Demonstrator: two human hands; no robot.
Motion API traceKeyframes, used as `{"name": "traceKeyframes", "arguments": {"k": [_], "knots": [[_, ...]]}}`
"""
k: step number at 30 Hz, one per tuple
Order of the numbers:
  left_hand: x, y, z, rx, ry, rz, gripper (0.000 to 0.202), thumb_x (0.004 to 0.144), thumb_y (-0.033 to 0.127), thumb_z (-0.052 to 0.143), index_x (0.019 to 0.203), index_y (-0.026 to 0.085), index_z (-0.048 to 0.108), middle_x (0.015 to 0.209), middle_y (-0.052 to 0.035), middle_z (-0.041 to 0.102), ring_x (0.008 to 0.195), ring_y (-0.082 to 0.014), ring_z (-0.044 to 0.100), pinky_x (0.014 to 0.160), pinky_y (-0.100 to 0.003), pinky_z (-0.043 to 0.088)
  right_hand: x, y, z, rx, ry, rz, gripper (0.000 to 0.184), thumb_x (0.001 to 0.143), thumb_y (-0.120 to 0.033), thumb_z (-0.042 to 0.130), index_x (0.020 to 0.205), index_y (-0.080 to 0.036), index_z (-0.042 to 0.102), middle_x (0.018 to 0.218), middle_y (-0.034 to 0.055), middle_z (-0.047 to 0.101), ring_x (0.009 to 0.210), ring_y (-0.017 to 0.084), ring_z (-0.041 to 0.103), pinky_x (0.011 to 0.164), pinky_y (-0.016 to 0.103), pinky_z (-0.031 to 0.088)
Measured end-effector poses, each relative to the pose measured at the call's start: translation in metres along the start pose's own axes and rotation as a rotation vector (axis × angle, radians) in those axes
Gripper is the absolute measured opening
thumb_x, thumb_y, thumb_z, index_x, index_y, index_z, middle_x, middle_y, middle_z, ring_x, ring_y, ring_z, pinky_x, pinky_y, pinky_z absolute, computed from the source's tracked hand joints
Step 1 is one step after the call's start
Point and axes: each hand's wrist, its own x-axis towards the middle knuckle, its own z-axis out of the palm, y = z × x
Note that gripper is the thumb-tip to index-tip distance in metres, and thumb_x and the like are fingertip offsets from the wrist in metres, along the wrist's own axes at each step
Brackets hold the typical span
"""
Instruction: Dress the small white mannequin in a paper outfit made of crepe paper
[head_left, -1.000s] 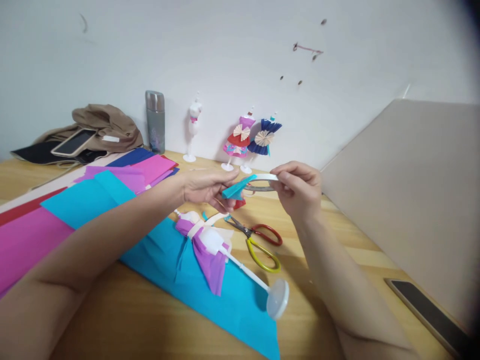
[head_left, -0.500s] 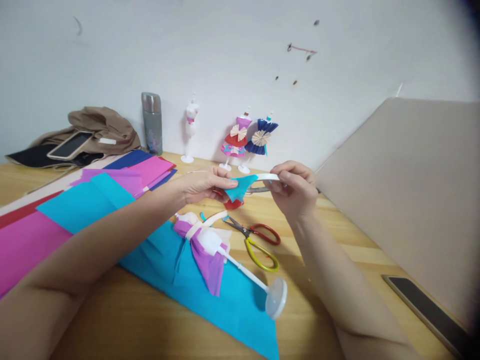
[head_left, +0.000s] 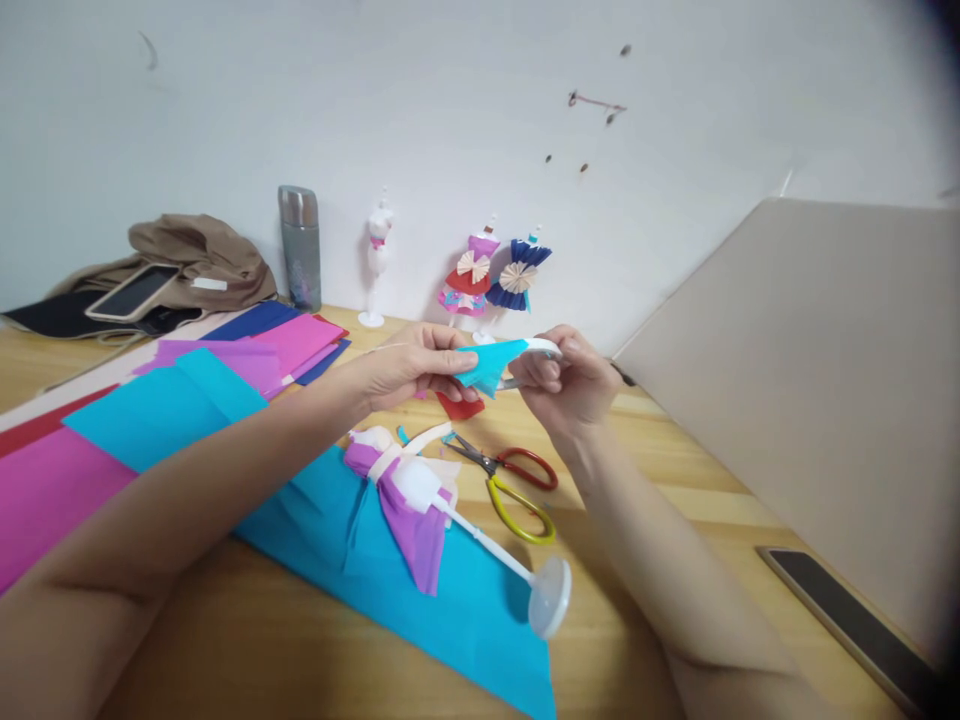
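Observation:
Above the table, my left hand [head_left: 427, 365] pinches a small turquoise piece of crepe paper [head_left: 491, 365] between thumb and fingers. My right hand [head_left: 574, 380] is closed around a narrow white roll of tape [head_left: 541, 347], whose strip meets the paper's upper right edge. Below the hands lies a miniature white dress-form [head_left: 420, 482], draped in purple paper with a pale band at its waist. Scissors [head_left: 491, 465] with one red and one yellow handle rest open beside it. A red scrap [head_left: 460, 407] is partly hidden under my left fingers.
Turquoise paper [head_left: 480, 620] lies under the dress-form, with coloured sheets [head_left: 75, 480] stacked left. Along the wall stand a grey bottle [head_left: 300, 250], a bare dress-form [head_left: 377, 260] and two dressed ones [head_left: 471, 275]. A brown cloth bag [head_left: 202, 260] and phones [head_left: 840, 620] flank the work.
My right hand has shifted slightly left and turned, bringing the tape roll closer to the turquoise paper. The paper's free edge now points further right. The view has moved a little.

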Motion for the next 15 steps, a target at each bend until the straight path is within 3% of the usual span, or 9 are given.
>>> {"name": "traceKeyframes", "arguments": {"k": [7,10,15], "knots": [[0.0008,0.0006,0.0028,-0.001,0.033,0.038,0.042,0.061,0.041,0.095,0.072,0.011,0.067,0.064,-0.0035,0.071,0.056,-0.0113,0.067,0.057,-0.019,0.052,0.0004,0.0031,0.0034,0.126,-0.014,0.022,0.027,0.077,-0.046,0.077,0.066,-0.026,0.064,0.042,-0.0089,0.036,0.039,0.008,0.017,0.047,0.027,0.024],[-0.0005,0.0013,0.0060,0.003,0.011,0.034,0.043,0.061,0.042,0.095,0.069,0.011,0.066,0.062,-0.0035,0.070,0.055,-0.0106,0.066,0.056,-0.019,0.051,-0.0012,0.0037,0.0062,0.129,-0.031,0.065,0.036,0.075,-0.056,0.076,0.062,-0.026,0.063,0.044,-0.0076,0.036,0.040,0.009,0.020,0.047,0.028,0.027],[-0.0022,0.0031,0.0083,0.021,-0.009,0.031,0.045,0.061,0.046,0.095,0.070,0.012,0.066,0.063,-0.0040,0.071,0.056,-0.0125,0.067,0.059,-0.022,0.053,-0.0014,0.0077,0.0053,0.059,-0.012,0.105,0.046,0.077,-0.074,0.065,0.078,-0.028,0.071,0.047,-0.0068,0.037,0.041,0.013,0.028,0.049,0.032,0.036]]}}
